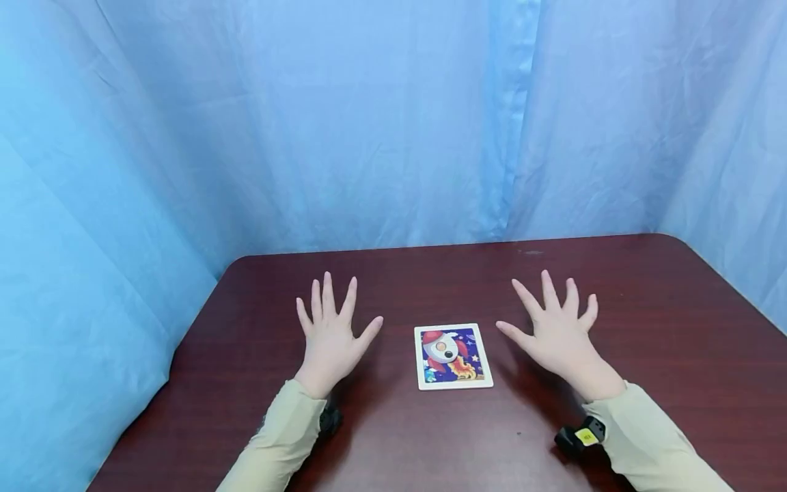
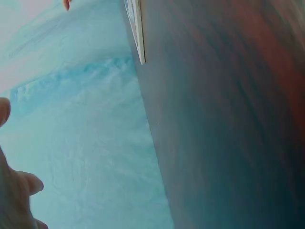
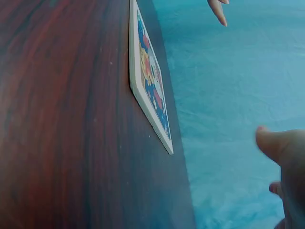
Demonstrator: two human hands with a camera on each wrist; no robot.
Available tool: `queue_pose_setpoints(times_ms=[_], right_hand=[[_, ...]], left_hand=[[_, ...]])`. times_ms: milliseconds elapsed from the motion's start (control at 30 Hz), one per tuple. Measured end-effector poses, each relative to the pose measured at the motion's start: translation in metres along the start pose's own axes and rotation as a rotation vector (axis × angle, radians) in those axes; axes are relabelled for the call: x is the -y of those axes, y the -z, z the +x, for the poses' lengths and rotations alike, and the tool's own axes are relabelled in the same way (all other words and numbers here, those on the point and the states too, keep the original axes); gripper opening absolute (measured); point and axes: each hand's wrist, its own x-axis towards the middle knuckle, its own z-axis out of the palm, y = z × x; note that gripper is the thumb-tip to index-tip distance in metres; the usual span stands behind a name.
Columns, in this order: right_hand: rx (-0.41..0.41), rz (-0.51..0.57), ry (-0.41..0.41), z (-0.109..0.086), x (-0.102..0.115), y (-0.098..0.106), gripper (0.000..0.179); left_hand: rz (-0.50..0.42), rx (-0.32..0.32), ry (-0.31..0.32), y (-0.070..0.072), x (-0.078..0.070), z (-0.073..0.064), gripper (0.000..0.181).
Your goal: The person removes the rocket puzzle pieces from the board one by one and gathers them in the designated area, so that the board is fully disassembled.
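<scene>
Tabletop [image 1: 449, 437] of dark reddish wood carries a square picture board [image 1: 453, 357] lying flat and face up, roughly midway between the left and right edges and well apart from the far edge. On one side of it the left hand [image 1: 332, 345] hovers nearer the tabletop's left edge; on the other, the right hand [image 1: 559, 335] hovers towards the right edge. Neither touches the board or grips anything. On both hands the fingers stand apart, fanned out with thumbs pointing inward, backs facing the head camera. Such a stance seems meant to leave the board in plain sight and equally reachable from either side; lying flat, it probably needs no steadying.

Nearest to a container is the board's white border [image 1: 456, 385], which encloses a picture of a red and white rocket [image 1: 441, 350] trailing flame towards the board's near right corner. Whether that picture sits in a recess or splits into loose pieces cannot be told.

Black devices strapped below the cuffs, one by the left sleeve [image 1: 279, 424] and one by the right sleeve [image 1: 652, 430], presumably hold the wrist cameras. Pale blue curtain [image 1: 369, 123] hangs beyond the far edge.
</scene>
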Motion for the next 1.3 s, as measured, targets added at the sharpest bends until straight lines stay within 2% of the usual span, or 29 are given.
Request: queue_pose_setpoints(times_ms=[100, 267, 367, 567, 900, 1100, 1200, 1300], right_hand=[[0.054, 0.083, 0.010, 0.004, 0.000, -0.004, 0.082], [0.134, 0.231, 0.001, 0.011, 0.001, -0.013, 0.078], [0.155, 0.278, 0.020, 0.014, 0.002, -0.020, 0.073], [0.173, 0.339, 0.061, 0.020, 0.006, -0.029, 0.065], [0.251, 0.418, 0.071, 0.028, 0.014, -0.044, 0.058], [0.266, 0.394, 0.093, 0.030, 0.017, -0.051, 0.057], [0.269, 0.376, 0.088, 0.031, 0.018, -0.051, 0.053], [0.274, 0.370, 0.066, 0.031, 0.019, -0.052, 0.049]], left_hand=[[-0.097, -0.010, -0.017, -0.002, -0.006, 0.002, 0.076], [-0.235, 0.011, -0.062, -0.009, -0.018, 0.002, 0.053], [-0.273, 0.072, -0.098, -0.014, -0.025, 0.002, 0.055], [-0.311, 0.259, -0.179, -0.023, -0.038, 0.003, 0.076], [-0.211, 0.501, -0.261, -0.039, -0.062, 0.007, 0.082], [-0.042, 0.649, -0.302, -0.049, -0.072, 0.010, 0.083], [0.025, 0.701, -0.321, -0.052, -0.075, 0.012, 0.082], [0.055, 0.725, -0.340, -0.054, -0.077, 0.013, 0.082]])
